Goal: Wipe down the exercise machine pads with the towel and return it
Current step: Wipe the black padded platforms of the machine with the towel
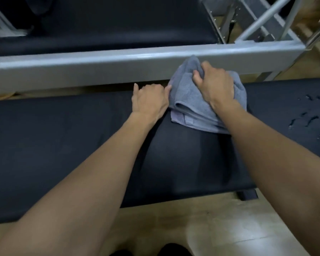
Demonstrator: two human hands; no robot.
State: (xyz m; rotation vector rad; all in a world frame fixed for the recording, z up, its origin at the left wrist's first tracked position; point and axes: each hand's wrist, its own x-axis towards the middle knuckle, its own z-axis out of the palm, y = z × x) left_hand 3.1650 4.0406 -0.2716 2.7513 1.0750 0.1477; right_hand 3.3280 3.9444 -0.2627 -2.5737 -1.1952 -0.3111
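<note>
The towel (pixel 188 100) is grey and folded in several layers. It lies on the near black pad (pixel 63 145) at its far edge, a little right of the middle. The right hand (pixel 216 84) is on top of it, with the fingers clenched into the cloth and a raised fold pinched against the thumb, so this hand is grasping the towel.

The left hand (pixel 150 100) is just beside the towel's left edge, and one digit touches the cloth. Its fingers are bent down over the far edge of the pad. I cannot tell whether they hold the pad edge, the towel, or nothing.

The long axis of the pad runs from left to right, across the person's body. Some water droplets (pixel 305 115) sit on the pad near its right end, to the right of the towel and apart from it. The right hand is the nearer one to them. In my judgement the next stroke should go to the right, along the long axis, with the towel pressed flat.

A grey metal beam (pixel 81 69) passes directly behind the towel, parallel to the far edge, and the top fold of the towel appears to lean on it. I think the beam leaves no room to push forward. Behind the beam is a second dark pad (pixel 100 24), and metal tubes (pixel 262 17) stand at the far right.
</note>
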